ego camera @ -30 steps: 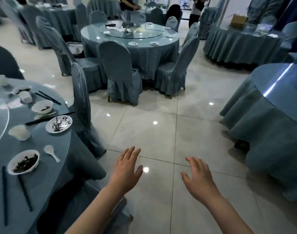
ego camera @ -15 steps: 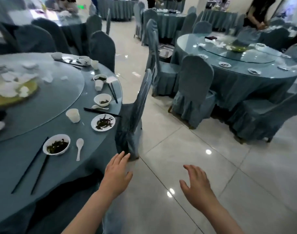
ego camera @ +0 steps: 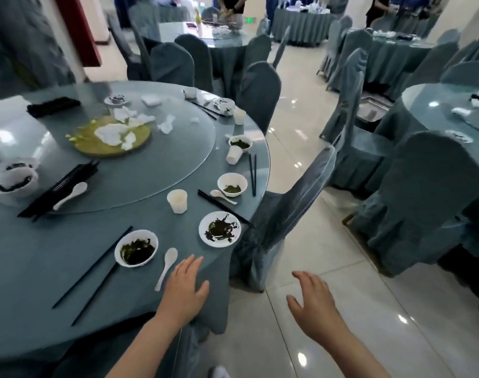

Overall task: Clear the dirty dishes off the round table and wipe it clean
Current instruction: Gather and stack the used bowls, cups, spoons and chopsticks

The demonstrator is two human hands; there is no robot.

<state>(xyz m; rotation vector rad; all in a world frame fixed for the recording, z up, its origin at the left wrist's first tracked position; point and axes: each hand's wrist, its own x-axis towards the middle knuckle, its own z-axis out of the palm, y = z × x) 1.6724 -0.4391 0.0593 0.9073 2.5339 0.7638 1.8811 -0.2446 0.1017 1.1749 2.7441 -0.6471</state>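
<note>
A: Where were the hands?
B: Left hand (ego camera: 185, 289) was flat & open over the round table (ego camera: 28, 268) edge, by a white spoon (ego camera: 166, 267). Right hand (ego camera: 313, 304) was open too, over the floor, holding nothing.
A: Dishes?
B: Dirty bowl (ego camera: 136, 251) & plate (ego camera: 220, 228) sat on the table near the left hand.

A round counter (ego camera: 55, 268) draped in blue-grey cloth is seen, set with a glass turntable (ego camera: 140, 186). Near its edge a dirty bowl (ego camera: 136, 251), a white spoon (ego camera: 166, 267), a soiled plate (ego camera: 220, 228) and a cup (ego camera: 177, 201) are laid. The left hand (ego camera: 185, 290) is held flat above the edge; the right hand (ego camera: 314, 304) is spread over the floor (ego camera: 301, 241).
</note>
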